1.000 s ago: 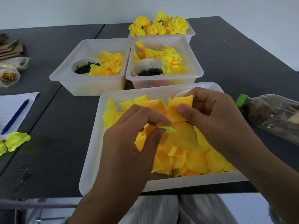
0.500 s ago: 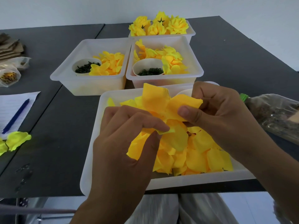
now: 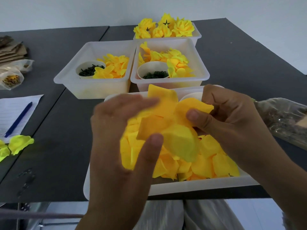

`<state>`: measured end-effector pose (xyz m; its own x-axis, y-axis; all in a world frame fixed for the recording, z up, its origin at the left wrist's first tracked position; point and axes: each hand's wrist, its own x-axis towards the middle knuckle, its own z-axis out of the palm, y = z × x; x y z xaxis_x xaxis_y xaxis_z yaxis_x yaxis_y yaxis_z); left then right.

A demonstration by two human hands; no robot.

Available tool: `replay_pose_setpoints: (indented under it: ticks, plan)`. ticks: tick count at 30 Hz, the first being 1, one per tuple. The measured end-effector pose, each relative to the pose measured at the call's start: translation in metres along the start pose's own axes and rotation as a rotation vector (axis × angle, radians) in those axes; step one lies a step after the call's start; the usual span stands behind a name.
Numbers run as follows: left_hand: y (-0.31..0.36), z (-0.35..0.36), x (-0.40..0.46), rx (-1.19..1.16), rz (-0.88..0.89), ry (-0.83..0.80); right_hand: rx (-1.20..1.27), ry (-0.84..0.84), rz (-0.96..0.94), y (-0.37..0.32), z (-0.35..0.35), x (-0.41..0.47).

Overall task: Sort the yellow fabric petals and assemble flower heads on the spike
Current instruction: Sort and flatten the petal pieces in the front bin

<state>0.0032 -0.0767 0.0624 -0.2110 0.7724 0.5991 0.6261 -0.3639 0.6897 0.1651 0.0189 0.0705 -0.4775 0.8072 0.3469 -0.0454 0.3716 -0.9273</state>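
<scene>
Holding a lifted bunch of petals (image 3: 166, 123) at the centre of the frame, both hands work above the near tray (image 3: 191, 186). The left hand (image 3: 119, 143) is blurred; its thumb presses the underside of the bunch and its fingers (image 3: 132, 103) curl over the top, so it grips the petals. The right hand (image 3: 232, 120) pinches the bunch's right edge between thumb and curled fingers.

Work done, as far as visible: a far tray (image 3: 196, 36) at the upper centre holds several finished flower heads (image 3: 164, 28). Two middle trays carry sorted stock, the left tray (image 3: 74, 75) and the right tray (image 3: 202, 70), each with a heap of petals and a white cup of small dark green pieces.

Work left: the near tray remains well filled with loose petals (image 3: 207, 165) beneath the hands, so sorting appears far from complete. No spike can be made out in this view; whether the bunch is threaded on one cannot be told. The present step is judged to be separating or gathering petals for one head.

Also on the bench (image 3: 232, 55): paper with a blue pen (image 3: 19, 119) at the left edge, a few pale petals (image 3: 18, 144) below it, and a clear bag (image 3: 285, 118) at the right.
</scene>
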Motion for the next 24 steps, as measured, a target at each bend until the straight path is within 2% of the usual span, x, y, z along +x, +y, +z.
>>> replay_pose_setpoints:
  ticks: [1, 3, 4, 5, 8, 12, 19, 22, 24]
  plan:
    - [0.001, 0.000, 0.003, -0.107, -0.167, -0.012, 0.018, -0.012, 0.008, 0.001, 0.002, -0.001]
    - [-0.004, 0.001, 0.007, -0.423, -0.513, -0.151, 0.055, -0.044, 0.034, 0.003, 0.007, -0.003]
    - [-0.007, 0.002, 0.008, -0.536, -0.633, -0.215, 0.062, -0.056, 0.047, 0.004, 0.009, -0.005]
    - [-0.009, 0.001, 0.011, -0.546, -0.675, -0.248, 0.048, -0.068, 0.056, 0.006, 0.012, -0.005]
    - [-0.014, 0.001, 0.015, -0.391, -0.573, -0.210, -0.108, -0.130, 0.095, 0.008, 0.009, -0.005]
    - [-0.016, -0.001, 0.015, -0.280, -0.498, -0.230, -0.216, -0.310, 0.186, 0.010, -0.006, -0.004]
    - [-0.010, 0.007, 0.005, -0.061, -0.374, -0.248, -0.620, -0.149, 0.097, 0.018, 0.003, -0.008]
    - [-0.015, 0.007, 0.012, -0.160, -0.487, -0.331, -0.502, -0.119, 0.049, 0.014, 0.007, -0.013]
    - [-0.017, 0.004, 0.018, -0.290, -0.567, -0.422, -0.363, -0.161, 0.078, 0.011, 0.007, -0.014]
